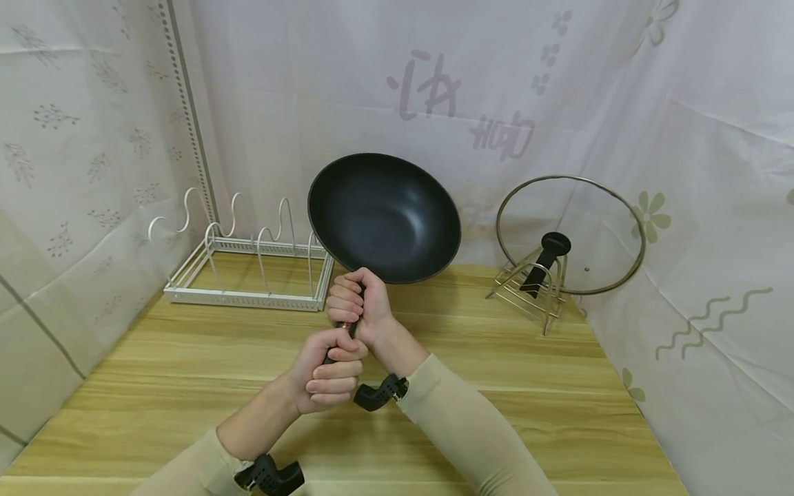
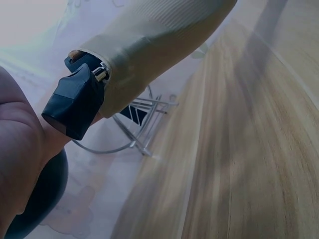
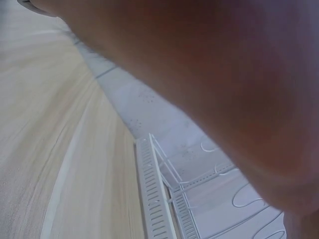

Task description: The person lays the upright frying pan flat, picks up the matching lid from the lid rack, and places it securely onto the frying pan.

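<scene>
A black wok (image 1: 384, 217) is held up over the table, tilted so its dark inside faces me. Both hands grip its handle, one above the other. Closer to the pan is my right hand (image 1: 369, 303), fingers curled round the upper handle. Below it my left hand (image 1: 331, 368) wraps the lower end, hiding most of the handle. In the left wrist view, part of the left hand (image 2: 20, 149) shows beside the dark wok (image 2: 47, 191), with the other sleeve in front. Skin fills much of the right wrist view.
A white wire rack (image 1: 248, 300) with curved dividers stands at the back left of the wooden table (image 1: 471, 413). At the back right, a glass lid (image 1: 602, 286) with a black knob leans upright in a small metal stand (image 1: 546, 310). Patterned cloth (image 1: 347, 76) hangs behind.
</scene>
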`<state>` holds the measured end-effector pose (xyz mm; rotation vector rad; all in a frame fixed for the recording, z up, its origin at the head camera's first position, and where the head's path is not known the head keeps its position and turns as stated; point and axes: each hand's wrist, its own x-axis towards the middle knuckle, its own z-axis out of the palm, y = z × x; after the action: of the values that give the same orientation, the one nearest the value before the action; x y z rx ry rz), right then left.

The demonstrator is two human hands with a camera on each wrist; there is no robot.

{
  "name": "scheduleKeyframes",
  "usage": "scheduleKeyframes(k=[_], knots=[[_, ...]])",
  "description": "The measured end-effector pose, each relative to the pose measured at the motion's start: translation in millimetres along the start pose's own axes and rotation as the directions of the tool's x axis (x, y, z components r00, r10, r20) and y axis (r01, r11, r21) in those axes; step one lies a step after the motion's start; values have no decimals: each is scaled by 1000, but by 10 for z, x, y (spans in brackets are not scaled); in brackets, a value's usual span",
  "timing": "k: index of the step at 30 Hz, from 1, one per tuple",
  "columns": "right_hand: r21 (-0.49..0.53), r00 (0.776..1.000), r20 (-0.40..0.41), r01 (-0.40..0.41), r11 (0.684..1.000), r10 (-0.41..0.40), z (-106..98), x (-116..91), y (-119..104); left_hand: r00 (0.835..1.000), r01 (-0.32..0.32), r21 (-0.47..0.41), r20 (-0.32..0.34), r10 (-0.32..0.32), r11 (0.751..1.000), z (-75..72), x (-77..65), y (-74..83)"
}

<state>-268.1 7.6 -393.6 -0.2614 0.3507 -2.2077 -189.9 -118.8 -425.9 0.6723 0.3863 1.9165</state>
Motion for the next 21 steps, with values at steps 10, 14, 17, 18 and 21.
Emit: scheduleKeyframes(k=[10, 14, 17, 18, 21], knots=[[-14, 1000, -23, 4, 1000, -5, -32, -25, 2, 999, 39, -58, 24, -37, 998, -4, 10, -7], [-25, 1000, -29, 8, 1000, -9, -28, -34, 4, 998, 55, -79, 43, -51, 995, 0, 17, -11], [-28, 999, -33, 13, 1000, -14, -25, -43, 7, 996, 70, -97, 66, -64, 993, -3, 24, -13], [-28, 999, -35, 14, 1000, -15, -25, -46, 7, 995, 75, -102, 75, -68, 992, -4, 27, -14], [-24, 999, -35, 16, 1000, -16, -32, -53, 7, 992, 85, -115, 99, -74, 990, -7, 33, -16]])
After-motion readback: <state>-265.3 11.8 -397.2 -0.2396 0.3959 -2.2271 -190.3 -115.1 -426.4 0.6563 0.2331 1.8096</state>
